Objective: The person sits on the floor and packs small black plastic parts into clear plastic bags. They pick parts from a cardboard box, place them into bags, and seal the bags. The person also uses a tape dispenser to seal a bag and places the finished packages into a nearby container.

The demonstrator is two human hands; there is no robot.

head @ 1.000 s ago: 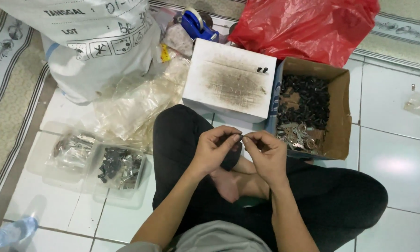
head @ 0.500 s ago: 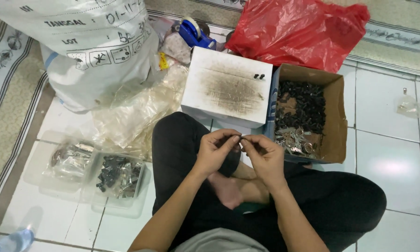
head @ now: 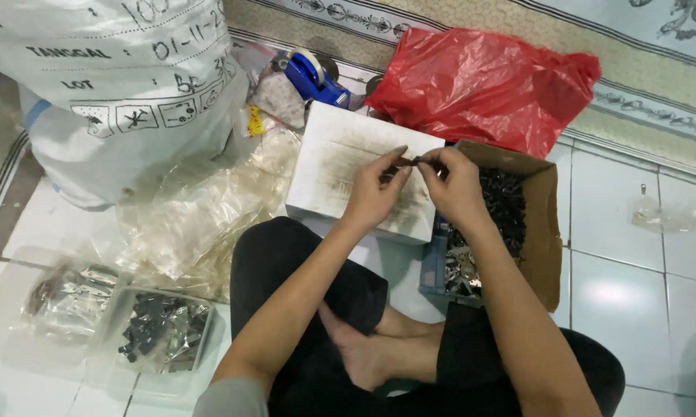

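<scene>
Fingertips [head: 400,158] of the left hand [head: 375,193] and right hand [head: 456,185] are pinched together on a small dark part [head: 411,161], held between both hands above a white box [head: 340,166] with a smudged, grey-scuffed top. Just right of the box, an open brown cardboard carton [head: 545,232] holds many small black pieces and some shiny silvery ones. Crumpled clear plastic bags [head: 201,216] lie on glossy white floor tiles [head: 626,286]. A red plastic bag [head: 487,85] is seen behind the carton.
</scene>
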